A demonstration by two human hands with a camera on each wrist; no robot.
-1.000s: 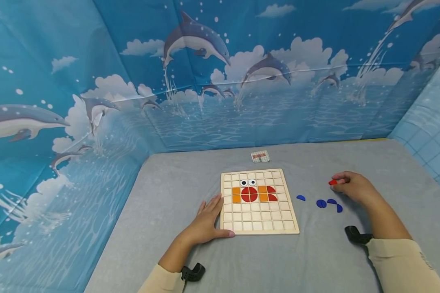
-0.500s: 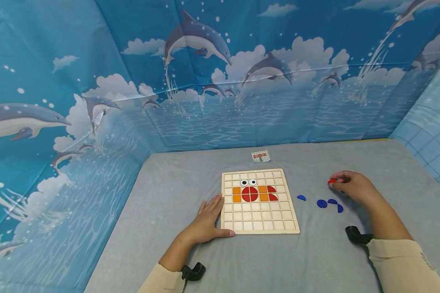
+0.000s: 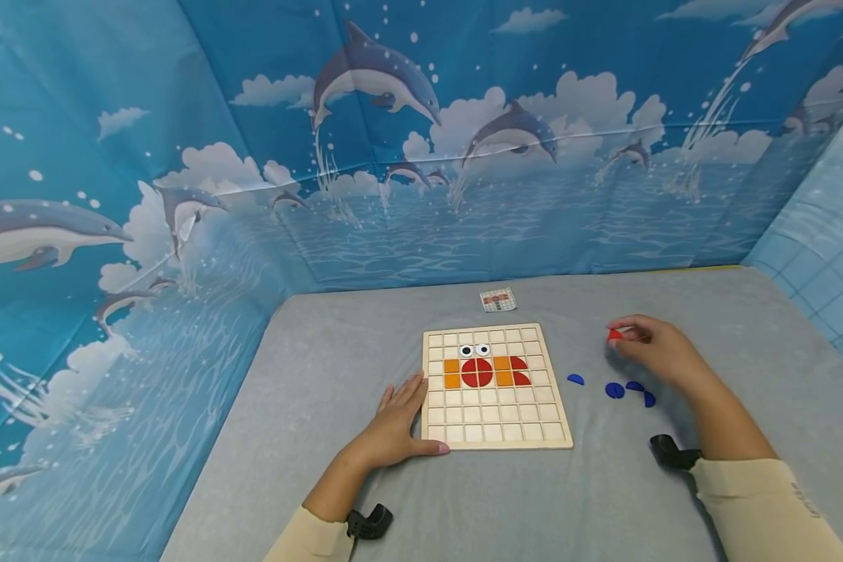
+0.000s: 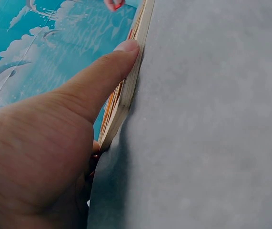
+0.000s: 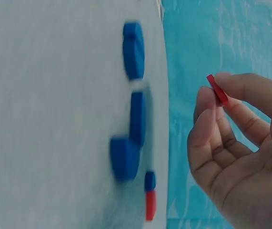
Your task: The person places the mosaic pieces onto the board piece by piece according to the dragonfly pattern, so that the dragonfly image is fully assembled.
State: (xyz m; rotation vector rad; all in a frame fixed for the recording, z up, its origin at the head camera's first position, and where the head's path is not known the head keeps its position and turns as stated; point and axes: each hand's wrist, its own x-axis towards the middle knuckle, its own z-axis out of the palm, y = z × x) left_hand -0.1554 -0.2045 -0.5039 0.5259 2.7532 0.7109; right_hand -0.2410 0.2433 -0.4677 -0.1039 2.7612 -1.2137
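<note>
My left hand [image 3: 393, 429] lies at the near left corner of a wooden grid board [image 3: 492, 416], fingers along its left side and thumb on the front edge. In the left wrist view that thumb [image 4: 102, 71] presses against the rim. Orange squares [image 3: 452, 374], a red circle [image 3: 469, 373] made of quarter pieces, more red quarters [image 3: 521, 378] and two eye pieces [image 3: 482, 350] are set in the board's cells. Right of the board, my right hand [image 3: 660, 355] pinches a small red piece [image 5: 217, 90] between thumb and fingertips, raised above the table.
Several blue half-round pieces [image 3: 614, 390] lie on the grey cloth near my right hand. One more blue half-round [image 3: 575, 379] sits closer to the board. A small pattern card [image 3: 498, 300] lies behind the board. A dolphin-printed curtain [image 3: 421, 226] rises at the back.
My right hand has lifted and moved left toward the board, carrying the red piece. My left hand and the board have stayed put.
</note>
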